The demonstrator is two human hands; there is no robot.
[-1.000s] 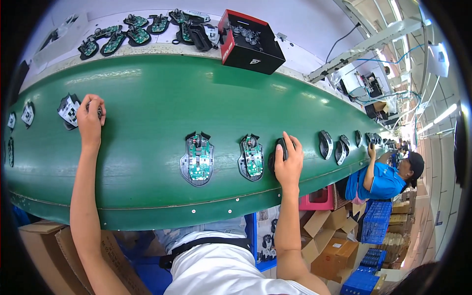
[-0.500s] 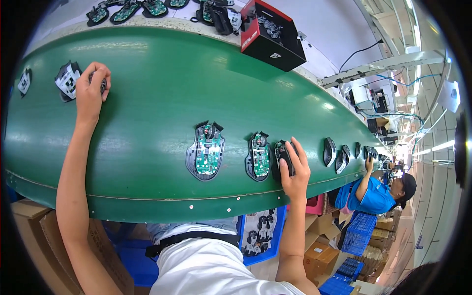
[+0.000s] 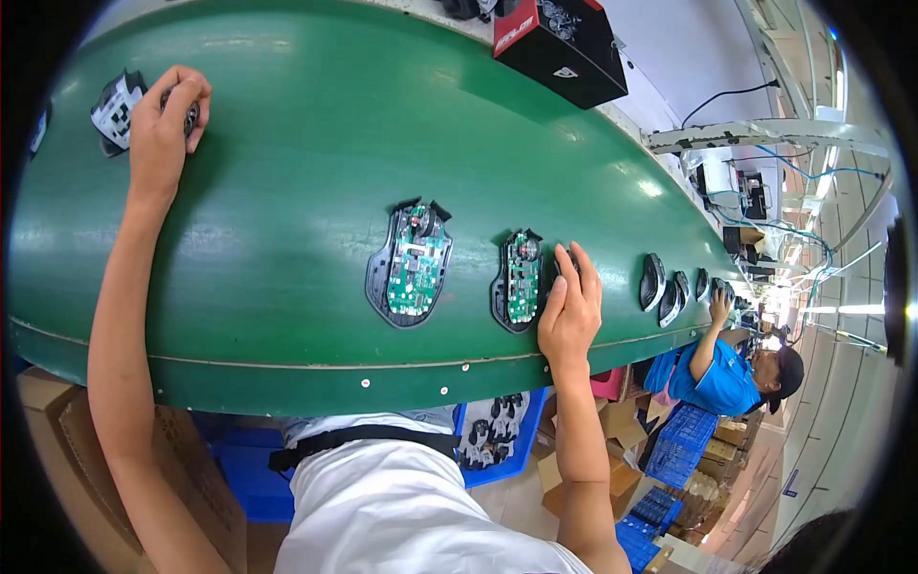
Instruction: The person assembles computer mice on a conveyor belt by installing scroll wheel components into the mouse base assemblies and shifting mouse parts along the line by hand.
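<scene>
At the far left, my left hand (image 3: 164,129) is closed around a dark rounded part (image 3: 189,116), mostly covered by the fingers. Beside it lies a black-and-white mouse shell piece (image 3: 117,113). Two opened computer mice with green circuit boards lie on the belt: one mouse (image 3: 411,273) near the middle, another mouse (image 3: 521,284) farther right. Immediately right of the second, my right hand (image 3: 571,316) has its fingers bent over a dark mouse (image 3: 566,260). Only a small piece of that mouse shows past the fingers.
The green conveyor belt (image 3: 287,230) runs across. Beyond it stands a black-and-red box (image 3: 564,62) of small parts. Several black mice (image 3: 652,282) lie to the right, where a co-worker in blue (image 3: 722,373) reaches in. A blue crate (image 3: 521,459) is below.
The view has shifted, so the belt sits higher. My right hand has drawn slightly toward the second opened mouse and covers more of the dark mouse. My left hand keeps its grip.
</scene>
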